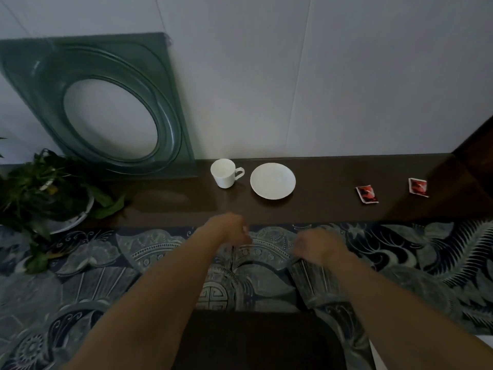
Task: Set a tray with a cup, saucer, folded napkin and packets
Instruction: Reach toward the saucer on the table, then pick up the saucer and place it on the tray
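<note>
Leaning against the wall, the green tray is seen first: upright, at the cup's left, its round centre showing pale. It is judged broad, stiff and light, best taken by two opposite edges and laid flat before anything is loaded. Next, nearer the viewer than the cup, a patterned cloth is spread over the near part of the dark tabletop; whether this is the napkin cannot be told. Over that cloth both forearms are stretched. The left hand is seen with its fingers curled in, and a pinch on the cloth edge is suggested but cannot be confirmed. The right hand is blurred, fingers bent downward toward the fabric; its grip cannot be told either. A potted plant is noted far to the cup's left. The saucer sits just right of the cup, apart from it: thin, glazed, breakable, best lifted by the rim. The cup stands upright, handle toward the saucer, the obvious hold; slippery china is expected. Well to the right lie two red packets, light and flimsy, to be pinched at a corner.
</note>
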{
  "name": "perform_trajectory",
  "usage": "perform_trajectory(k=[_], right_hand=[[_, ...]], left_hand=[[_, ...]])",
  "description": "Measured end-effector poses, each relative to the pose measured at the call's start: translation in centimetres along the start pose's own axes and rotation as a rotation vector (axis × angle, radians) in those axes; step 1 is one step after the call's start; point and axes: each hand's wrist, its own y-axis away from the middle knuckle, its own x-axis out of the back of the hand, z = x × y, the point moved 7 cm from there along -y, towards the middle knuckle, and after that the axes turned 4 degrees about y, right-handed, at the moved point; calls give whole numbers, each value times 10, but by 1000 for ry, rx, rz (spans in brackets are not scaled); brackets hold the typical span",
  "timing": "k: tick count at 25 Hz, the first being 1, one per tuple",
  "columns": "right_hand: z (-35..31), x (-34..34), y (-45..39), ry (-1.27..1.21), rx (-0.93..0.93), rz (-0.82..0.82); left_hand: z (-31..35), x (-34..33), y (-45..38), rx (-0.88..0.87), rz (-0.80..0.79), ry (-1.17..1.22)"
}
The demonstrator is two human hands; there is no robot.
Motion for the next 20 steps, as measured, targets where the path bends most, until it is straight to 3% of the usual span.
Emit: perform_trajectory(k=[7, 13, 20], right_hand=[[34, 53, -127, -3, -45, 125], [45, 47, -189, -40, -91, 77], [42, 41, -211, -100, -69, 135]], left_hand=[[-2, 63, -115, -17, 184, -76], [-3, 63, -168, 76, 197, -112], [-3, 57, -185, 89, 166, -32]])
